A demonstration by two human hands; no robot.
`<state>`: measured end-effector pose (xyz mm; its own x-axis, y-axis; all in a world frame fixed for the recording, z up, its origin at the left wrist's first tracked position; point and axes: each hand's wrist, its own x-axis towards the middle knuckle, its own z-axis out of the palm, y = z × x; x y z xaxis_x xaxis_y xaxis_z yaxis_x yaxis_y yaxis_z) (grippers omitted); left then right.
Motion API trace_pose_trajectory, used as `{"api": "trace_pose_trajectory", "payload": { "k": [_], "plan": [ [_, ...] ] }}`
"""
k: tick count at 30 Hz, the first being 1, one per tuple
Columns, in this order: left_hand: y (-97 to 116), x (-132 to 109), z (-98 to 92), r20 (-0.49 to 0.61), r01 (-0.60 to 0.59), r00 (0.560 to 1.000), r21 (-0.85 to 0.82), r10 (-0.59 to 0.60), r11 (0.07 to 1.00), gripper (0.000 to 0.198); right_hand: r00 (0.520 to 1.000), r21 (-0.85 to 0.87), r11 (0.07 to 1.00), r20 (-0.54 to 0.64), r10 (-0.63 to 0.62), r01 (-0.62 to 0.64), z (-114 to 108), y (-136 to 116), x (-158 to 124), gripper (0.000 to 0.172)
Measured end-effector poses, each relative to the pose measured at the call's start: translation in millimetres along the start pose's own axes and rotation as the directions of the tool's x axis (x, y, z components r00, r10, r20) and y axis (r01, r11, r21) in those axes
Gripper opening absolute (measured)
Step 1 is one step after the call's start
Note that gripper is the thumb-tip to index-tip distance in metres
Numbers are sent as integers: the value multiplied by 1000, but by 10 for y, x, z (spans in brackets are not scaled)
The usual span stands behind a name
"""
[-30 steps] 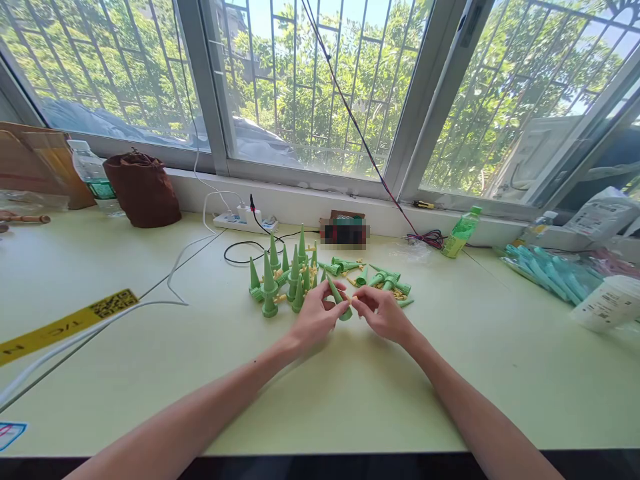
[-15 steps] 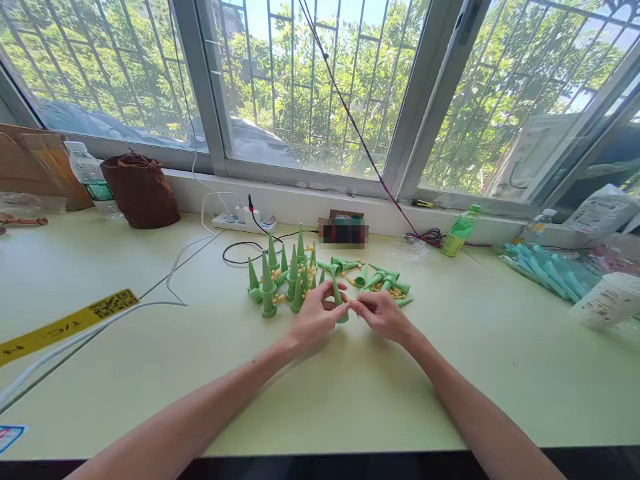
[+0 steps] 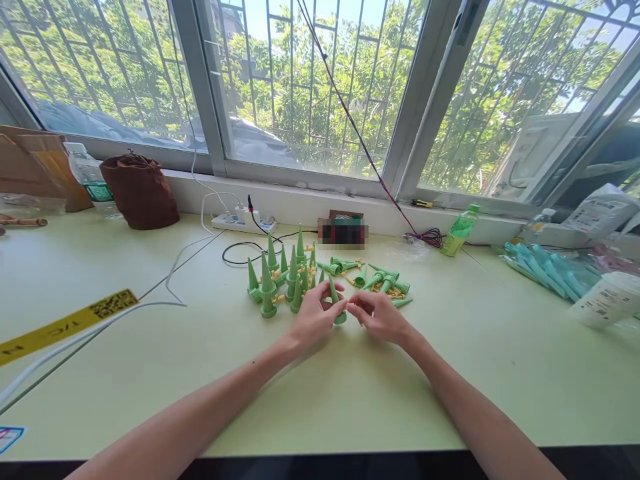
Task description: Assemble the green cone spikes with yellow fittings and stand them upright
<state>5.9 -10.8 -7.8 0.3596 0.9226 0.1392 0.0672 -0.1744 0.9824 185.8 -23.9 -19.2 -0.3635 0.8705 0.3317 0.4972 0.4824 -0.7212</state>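
My left hand (image 3: 320, 312) is closed around a green plant watering spike (image 3: 335, 293), whose pointed end is up and whose wide collar is close to the tabletop. Beside it, my right hand (image 3: 380, 315) has its thumb and fingertips pinched together, almost touching the left fingertips. Whatever lies in that pinch is too small and covered to make out. Several green spikes with yellow valves (image 3: 267, 293) stand upright in a cluster to the left of my hands. More spikes lie on their sides in a loose pile (image 3: 385, 279) with small yellow valves (image 3: 397, 291) behind my right hand.
At the back stand a power strip (image 3: 245, 222) with cables, a pixelated dark object (image 3: 343, 233) and a green-labelled bottle (image 3: 460, 231). A brown bag (image 3: 140, 191) is far left. Teal packages (image 3: 545, 270) and a white cup (image 3: 607, 300) sit right. A white cable (image 3: 175, 273) crosses the left side.
Both hands and the held spike have shifted very slightly left. A bit of yellow seen between the fingertips before is now hidden.
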Motion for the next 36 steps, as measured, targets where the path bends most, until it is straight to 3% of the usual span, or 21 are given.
{"api": "trace_pose_trajectory", "payload": {
  "k": [20,36],
  "plan": [
    [-61,11,10,22,-85,996,63,84,994,20,1000,-78,997,19,-13,14,-1,53,18,45],
    [-43,19,-3,-13,-79,997,45,80,996,23,1000,-26,1000,27,3,-2,-18,-28,10,33]
  ]
}}
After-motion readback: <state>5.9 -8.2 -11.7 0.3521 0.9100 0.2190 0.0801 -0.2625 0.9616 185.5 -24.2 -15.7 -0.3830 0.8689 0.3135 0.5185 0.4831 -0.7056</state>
